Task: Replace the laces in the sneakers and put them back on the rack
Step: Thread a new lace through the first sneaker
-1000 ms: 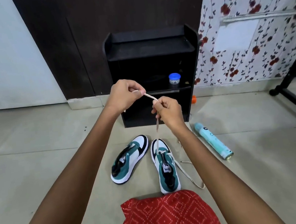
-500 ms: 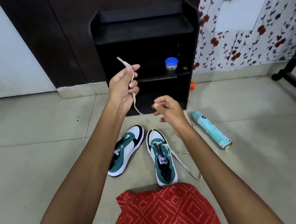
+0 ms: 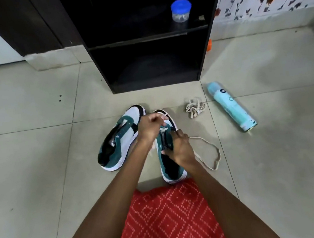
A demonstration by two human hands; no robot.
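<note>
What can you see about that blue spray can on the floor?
The spray can is a slim light-blue cylinder, metal by its look, with a rounded cap and a dark round logo near it. It lies on its side on the tiled floor, cap end toward the black rack. Only the floor touches it.

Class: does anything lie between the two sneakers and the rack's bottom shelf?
Nothing visible does. The floor strip between the sneakers and the rack is bare; the lace bundle and spray can lie off to the right.
</note>
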